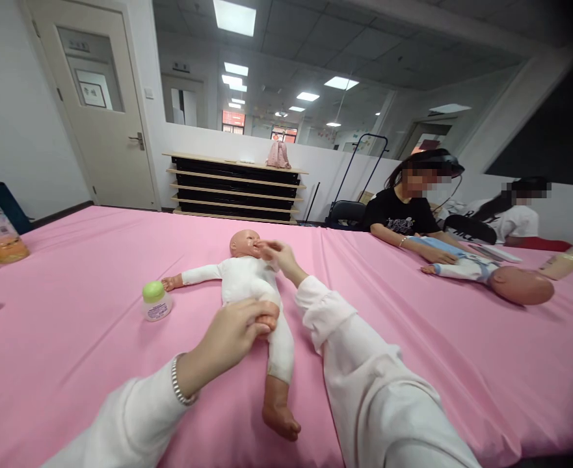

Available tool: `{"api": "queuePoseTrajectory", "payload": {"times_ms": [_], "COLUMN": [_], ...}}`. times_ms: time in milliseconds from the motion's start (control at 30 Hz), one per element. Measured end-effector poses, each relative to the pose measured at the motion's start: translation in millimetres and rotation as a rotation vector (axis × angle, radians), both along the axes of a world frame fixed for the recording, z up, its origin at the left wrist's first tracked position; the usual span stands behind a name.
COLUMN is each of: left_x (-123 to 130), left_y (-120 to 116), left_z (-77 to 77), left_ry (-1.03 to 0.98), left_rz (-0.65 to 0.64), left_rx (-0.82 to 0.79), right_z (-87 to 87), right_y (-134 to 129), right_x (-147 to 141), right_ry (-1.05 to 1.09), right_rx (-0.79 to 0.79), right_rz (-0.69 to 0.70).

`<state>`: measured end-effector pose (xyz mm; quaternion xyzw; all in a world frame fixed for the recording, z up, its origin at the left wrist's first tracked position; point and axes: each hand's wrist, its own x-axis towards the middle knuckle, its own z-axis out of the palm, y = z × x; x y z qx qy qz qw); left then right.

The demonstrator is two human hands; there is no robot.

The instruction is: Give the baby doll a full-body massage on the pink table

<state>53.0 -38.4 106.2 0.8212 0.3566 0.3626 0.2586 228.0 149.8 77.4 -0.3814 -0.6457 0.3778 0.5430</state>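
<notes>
A baby doll [241, 276] in a white cloth body lies on its back, its head away from me. My left hand [235, 335] is closed around the doll's foot on the left, and that leg is bent up over the belly. Beside the doll's face, my right hand [282, 257] has its fingers pinched, seemingly on the doll's other hand; the fingers partly hide it. The doll's other leg [281, 354] stretches straight towards me. Its left-side arm [202, 274] lies out sideways, near a small jar with a green lid [155, 301].
A pink sheet [95, 273] covers the table. At the left edge stands a bottle of orange liquid [3, 237]. On the right, a person [408, 208] handles another doll [520, 284], near a bottle [564, 263]. Another person [520, 214] sits behind.
</notes>
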Motion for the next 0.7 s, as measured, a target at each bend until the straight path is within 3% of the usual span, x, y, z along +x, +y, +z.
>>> {"api": "queuePoseTrajectory", "payload": {"times_ms": [100, 167, 267, 333, 433, 500, 567, 633, 700], "left_x": [-34.2, -53.8, -75.1, -85.2, -94.8, -95.9, -90.9, -78.8, -60.8], "left_y": [-16.6, -31.0, -52.8, -63.9, -70.7, -67.3, -58.2, -44.6, -28.9], "left_z": [5.1, -7.2, -47.7, -79.0, -107.4, -104.8, -86.6, -60.6, -35.7], "left_ry": [-0.168, -0.244, -0.329, -0.377, -0.37, -0.393, -0.43, -0.426, -0.337], "left_rz": [0.242, 0.406, 0.606, 0.729, 0.762, 0.816, 0.882, 0.871, 0.722], "left_rx": [-0.045, -0.083, -0.188, -0.285, -0.395, -0.41, -0.354, -0.206, -0.014], "right_z": [-7.6, -22.1, -49.2, -63.7, -71.9, -66.4, -52.9, -33.4, -12.7], "right_y": [-4.2, -9.1, -19.3, -25.8, -28.4, -23.4, -14.8, -6.2, -0.6], "right_x": [49.4, 82.0, 116.7, 128.5, 132.5, 126.6, 112.3, 89.0, 58.9], "right_ry": [0.41, 0.606, 0.863, 0.92, 0.886, 0.873, 0.851, 0.723, 0.475], "right_rx": [-0.013, -0.152, -0.384, -0.521, -0.622, -0.591, -0.474, -0.233, 0.036], "right_rz": [-0.152, -0.201, -0.299, -0.366, -0.447, -0.482, -0.504, -0.499, -0.482]}}
